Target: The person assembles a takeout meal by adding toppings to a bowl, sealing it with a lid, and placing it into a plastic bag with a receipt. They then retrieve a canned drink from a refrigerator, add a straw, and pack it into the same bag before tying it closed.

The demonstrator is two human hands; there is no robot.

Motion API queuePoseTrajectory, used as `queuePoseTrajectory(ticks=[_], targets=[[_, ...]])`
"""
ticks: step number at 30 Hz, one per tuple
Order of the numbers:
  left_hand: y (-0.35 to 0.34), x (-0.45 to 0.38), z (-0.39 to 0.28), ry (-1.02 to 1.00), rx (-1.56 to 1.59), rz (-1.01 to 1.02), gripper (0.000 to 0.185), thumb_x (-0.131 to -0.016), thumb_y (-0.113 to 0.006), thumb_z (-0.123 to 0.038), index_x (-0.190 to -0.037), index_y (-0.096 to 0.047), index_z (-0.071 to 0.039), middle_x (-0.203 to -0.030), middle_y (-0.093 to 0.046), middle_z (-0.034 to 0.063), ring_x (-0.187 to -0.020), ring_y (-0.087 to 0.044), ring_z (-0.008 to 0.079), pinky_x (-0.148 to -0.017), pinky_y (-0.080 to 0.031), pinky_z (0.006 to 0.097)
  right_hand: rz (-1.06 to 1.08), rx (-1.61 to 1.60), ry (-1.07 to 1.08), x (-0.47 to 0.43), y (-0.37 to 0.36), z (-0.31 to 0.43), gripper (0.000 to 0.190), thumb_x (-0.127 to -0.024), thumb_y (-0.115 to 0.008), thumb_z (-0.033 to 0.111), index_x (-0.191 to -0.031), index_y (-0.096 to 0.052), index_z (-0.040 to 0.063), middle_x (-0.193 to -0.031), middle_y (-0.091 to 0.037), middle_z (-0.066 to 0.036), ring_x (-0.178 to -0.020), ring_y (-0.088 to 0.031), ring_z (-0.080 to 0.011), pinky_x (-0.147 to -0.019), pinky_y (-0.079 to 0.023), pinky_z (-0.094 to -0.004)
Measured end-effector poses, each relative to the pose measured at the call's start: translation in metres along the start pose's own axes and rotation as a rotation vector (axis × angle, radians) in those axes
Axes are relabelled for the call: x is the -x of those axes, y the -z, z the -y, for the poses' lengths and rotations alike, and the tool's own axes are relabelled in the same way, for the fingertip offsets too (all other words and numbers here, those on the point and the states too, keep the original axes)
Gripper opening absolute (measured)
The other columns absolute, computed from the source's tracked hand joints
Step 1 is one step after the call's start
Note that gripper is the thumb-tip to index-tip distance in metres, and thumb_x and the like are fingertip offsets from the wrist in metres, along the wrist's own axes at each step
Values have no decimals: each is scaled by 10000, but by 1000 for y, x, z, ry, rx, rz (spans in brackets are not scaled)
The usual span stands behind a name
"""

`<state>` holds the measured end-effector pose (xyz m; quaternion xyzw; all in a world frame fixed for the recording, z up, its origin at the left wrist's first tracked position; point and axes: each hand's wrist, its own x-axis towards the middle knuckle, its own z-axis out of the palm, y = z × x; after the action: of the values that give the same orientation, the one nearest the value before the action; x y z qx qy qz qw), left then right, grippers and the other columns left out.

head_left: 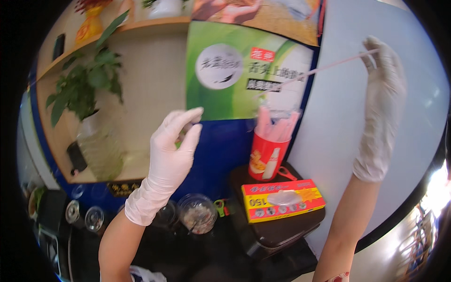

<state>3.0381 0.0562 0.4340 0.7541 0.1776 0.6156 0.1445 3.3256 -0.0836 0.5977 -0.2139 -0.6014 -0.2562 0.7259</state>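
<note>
My right hand (pixel 384 84), in a white disposable glove, is raised in front of the pale wall panel at the right. Pinched in its fingers is one end of a long, thin pinkish strip, possibly a straw (pixel 338 65), which slants down to the left across a green poster. Its far end is blurred above a red paper cup (pixel 269 155) packed with pink wrapped items (pixel 278 127). My left hand (pixel 176 137), also gloved, hovers left of the cup with a gap between thumb and fingers; nothing is visible in it.
The cup stands on a dark brown box-shaped bin (pixel 282 232), behind a red and yellow dispenser box (pixel 283 201). A red-handled tool (pixel 287 173) lies beside the cup. Clear plastic bowls (pixel 197 213) sit on the black counter. A leafy plant (pixel 88 79) fills the shelf niche; a green poster (pixel 218 102) hangs behind.
</note>
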Motion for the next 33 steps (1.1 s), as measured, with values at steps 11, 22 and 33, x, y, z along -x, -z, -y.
queuePoseTrajectory(ticks=[11, 22, 33], targets=[[165, 135, -80, 704, 145, 261, 168, -915, -667, -28, -1074, -716, -6, -837, -678, 7, -626, -561, 23, -541, -430, 170, 458, -998, -877, 180, -181, 90, 412, -1058, -426, 277, -1318, -528, -26, -1357, -547, -194, -1294, -498, -285, -1091, -385, -407], [256, 292, -65, 1038, 279, 63, 157, -960, -639, -169, -981, -720, -36, -798, -669, 28, -699, -611, 83, -605, -492, 249, 1028, -988, -1388, 362, -259, 244, 198, -967, -594, 87, -1105, -693, -16, -847, -667, -46, -804, -603, -89, -774, -506, -253], [301, 413, -15, 596, -599, 195, 76, -848, -660, -91, -921, -678, -75, -900, -657, 69, -773, -655, 300, -687, -518, 374, 1664, 0, 103, 441, -243, 247, 96, -866, -626, 160, -858, -694, 93, -661, -621, -79, -655, -639, -243, -525, -494, -367]])
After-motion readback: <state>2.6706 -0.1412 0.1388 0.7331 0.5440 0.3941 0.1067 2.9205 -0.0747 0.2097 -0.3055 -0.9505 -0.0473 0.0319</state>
